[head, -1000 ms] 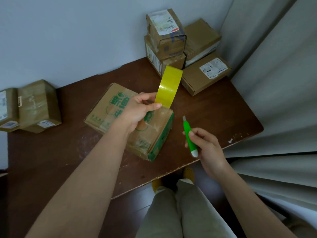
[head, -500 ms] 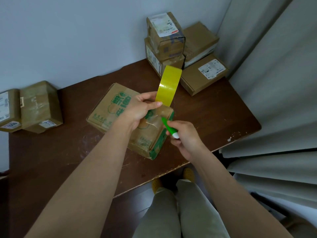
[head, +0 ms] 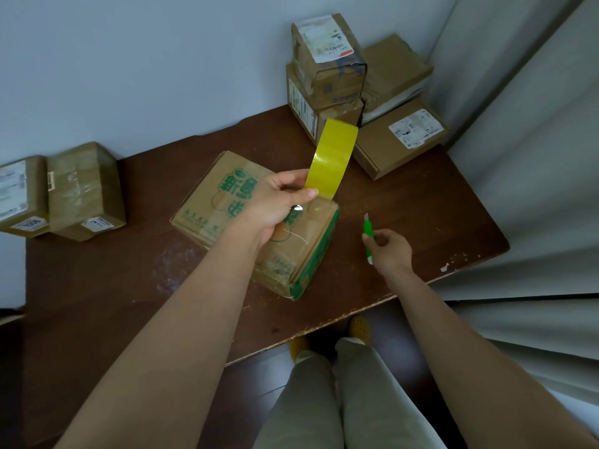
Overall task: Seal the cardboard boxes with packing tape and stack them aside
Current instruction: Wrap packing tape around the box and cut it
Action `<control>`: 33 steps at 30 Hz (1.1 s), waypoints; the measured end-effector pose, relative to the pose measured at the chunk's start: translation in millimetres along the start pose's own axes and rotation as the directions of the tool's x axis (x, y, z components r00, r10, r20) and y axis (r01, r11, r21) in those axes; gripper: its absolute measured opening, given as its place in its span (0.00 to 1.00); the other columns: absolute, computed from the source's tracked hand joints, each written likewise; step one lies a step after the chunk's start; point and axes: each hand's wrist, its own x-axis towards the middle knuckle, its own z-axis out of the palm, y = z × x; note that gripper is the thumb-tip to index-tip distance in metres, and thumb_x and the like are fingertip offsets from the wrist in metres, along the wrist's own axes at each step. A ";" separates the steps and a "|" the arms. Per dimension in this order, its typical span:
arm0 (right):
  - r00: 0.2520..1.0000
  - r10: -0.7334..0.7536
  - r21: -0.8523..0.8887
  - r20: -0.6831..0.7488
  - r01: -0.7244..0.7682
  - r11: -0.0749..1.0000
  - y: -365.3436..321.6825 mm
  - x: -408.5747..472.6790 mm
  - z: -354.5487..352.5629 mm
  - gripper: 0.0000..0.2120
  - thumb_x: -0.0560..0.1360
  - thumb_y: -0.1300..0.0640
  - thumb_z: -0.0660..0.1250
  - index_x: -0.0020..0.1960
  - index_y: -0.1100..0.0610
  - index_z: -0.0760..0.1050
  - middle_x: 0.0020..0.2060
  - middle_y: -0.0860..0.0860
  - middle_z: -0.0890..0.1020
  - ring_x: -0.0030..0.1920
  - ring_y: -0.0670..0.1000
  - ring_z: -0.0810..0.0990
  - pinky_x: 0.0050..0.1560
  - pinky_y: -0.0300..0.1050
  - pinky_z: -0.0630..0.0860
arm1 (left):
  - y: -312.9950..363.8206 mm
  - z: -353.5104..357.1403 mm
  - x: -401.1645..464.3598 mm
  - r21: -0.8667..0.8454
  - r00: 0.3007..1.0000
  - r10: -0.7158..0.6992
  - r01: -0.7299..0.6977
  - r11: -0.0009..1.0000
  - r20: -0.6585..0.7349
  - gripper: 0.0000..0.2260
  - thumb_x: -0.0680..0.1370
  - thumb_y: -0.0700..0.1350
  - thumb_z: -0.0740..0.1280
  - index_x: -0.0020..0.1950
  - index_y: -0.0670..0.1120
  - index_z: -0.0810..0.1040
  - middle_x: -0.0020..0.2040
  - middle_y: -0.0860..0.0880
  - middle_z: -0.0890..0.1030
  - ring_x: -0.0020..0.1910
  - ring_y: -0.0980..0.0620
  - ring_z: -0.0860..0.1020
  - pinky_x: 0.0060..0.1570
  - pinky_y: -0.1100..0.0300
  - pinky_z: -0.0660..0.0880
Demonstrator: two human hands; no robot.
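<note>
A cardboard box with green print [head: 227, 202] lies flat in the middle of the brown table [head: 421, 228]. My left hand [head: 278, 202] grips a yellow roll of packing tape [head: 334, 158] just above the box's right end. A clear strip of tape runs from the roll down onto the box top. My right hand [head: 390, 251] holds a green utility knife [head: 368, 236] to the right of the box, over the table, its blade pointing away from me.
Several boxes with labels are stacked at the back right corner [head: 330, 82], with a flat one [head: 398, 144] in front. Two taped boxes [head: 81, 189] sit at the table's left edge. Grey curtains [head: 534, 157] hang on the right. My legs show below the table's front edge.
My right hand brought the knife in to the tape at the box's right end, then pulled back out to the right. My left hand kept the roll in place.
</note>
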 end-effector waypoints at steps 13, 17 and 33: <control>0.858 -0.506 0.293 0.092 0.462 0.837 -58.1 -62.6 11.6 0.09 0.70 0.49 0.78 0.48 0.41 0.80 0.46 0.46 0.72 0.51 0.47 0.71 0.47 0.29 0.68 | -6.9 -2.1 2.1 -0.042 1.000 0.023 -0.024 0.999 -0.010 0.17 0.74 0.33 0.71 0.62 0.41 0.81 0.57 0.40 0.82 0.50 0.54 0.82 0.50 0.63 0.77; 0.896 -0.442 0.304 0.043 0.409 0.860 -66.2 -60.2 31.9 0.09 0.68 0.52 0.80 0.41 0.40 0.81 0.43 0.46 0.68 0.52 0.51 0.70 0.46 0.29 0.65 | -5.1 -0.1 -0.2 -0.069 1.000 0.021 -0.022 0.997 -0.015 0.15 0.74 0.32 0.70 0.60 0.43 0.82 0.52 0.45 0.83 0.45 0.57 0.83 0.45 0.66 0.77; 0.844 -0.531 0.294 -0.073 0.527 0.798 -59.7 -54.2 26.6 0.10 0.70 0.59 0.78 0.51 0.52 0.85 0.40 0.46 0.71 0.43 0.44 0.72 0.47 0.34 0.70 | 26.0 1.2 9.0 -0.134 0.984 0.136 -0.152 0.979 -0.118 0.18 0.76 0.31 0.68 0.64 0.43 0.78 0.37 0.53 0.80 0.33 0.62 0.77 0.41 0.69 0.74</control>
